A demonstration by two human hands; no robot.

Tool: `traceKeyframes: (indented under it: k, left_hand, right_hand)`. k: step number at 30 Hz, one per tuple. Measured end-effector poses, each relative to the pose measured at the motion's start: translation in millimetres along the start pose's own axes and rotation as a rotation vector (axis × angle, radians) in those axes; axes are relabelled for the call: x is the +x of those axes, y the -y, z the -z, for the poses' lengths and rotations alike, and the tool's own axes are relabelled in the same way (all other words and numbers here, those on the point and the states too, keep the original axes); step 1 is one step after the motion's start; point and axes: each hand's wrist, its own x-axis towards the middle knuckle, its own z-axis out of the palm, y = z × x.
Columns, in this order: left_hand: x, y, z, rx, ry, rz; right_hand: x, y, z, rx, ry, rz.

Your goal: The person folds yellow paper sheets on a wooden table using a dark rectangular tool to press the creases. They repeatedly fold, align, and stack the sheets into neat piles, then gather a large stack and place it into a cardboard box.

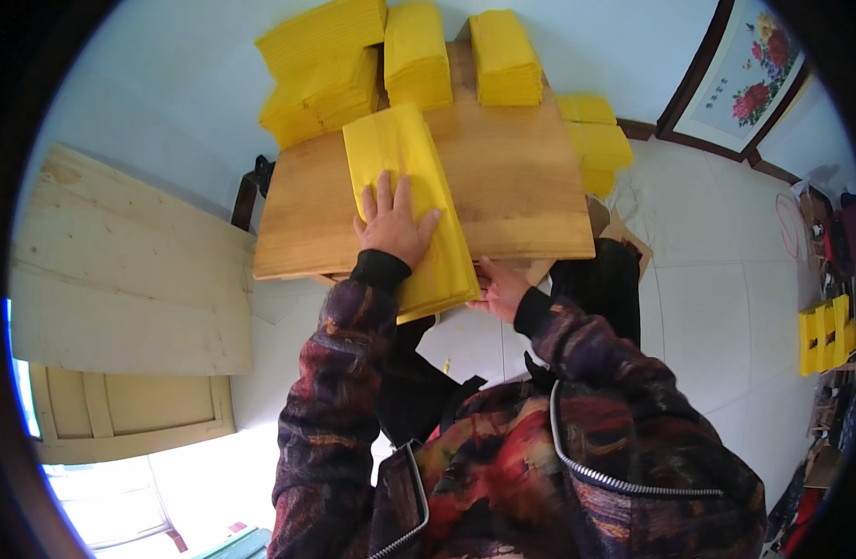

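A long stack of folded yellow sheets (404, 149), cloth or paper I cannot tell, lies slantwise on the wooden table (507, 177), its near end jutting past the front edge. My left hand (393, 224) rests flat on top of it with fingers spread, holding nothing. At the stack's near right corner, my right hand (504, 290) is closed, its bent fingers pinching the edge of the sheets. Some of those fingertips are hidden by the stack and the table edge.
More yellow stacks (417, 61) stand along the table's far side, and others (597, 144) sit lower, right of the table. A wooden board (134, 265) leans at the left. A framed flower picture (740, 79) stands against the right wall. Yellow items (827, 335) lie at far right.
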Motion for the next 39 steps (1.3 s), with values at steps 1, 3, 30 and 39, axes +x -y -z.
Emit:
traceKeyframes:
  k: [1,3,30,39]
  left_hand:
    - [-0.3,0.9,0.6,-0.011,-0.001,0.0]
    - [-1.2,3.9,3.1,-0.028,-0.007,-0.018]
    - [-59.5,11.6,44.3,-0.436,0.132,-0.091]
    - [-99.3,-22.7,47.1,-0.102,-0.114,0.048]
  right_hand:
    - [11.6,-1.1,-0.4,0.213,0.02,0.011]
    - [28.2,-9.8,-3.8,0.266,0.038,0.066]
    - [92.7,-56.5,-22.6,0.28,0.293,-0.081]
    - [51.1,-42.6,-51.0,0.159,0.441,0.0]
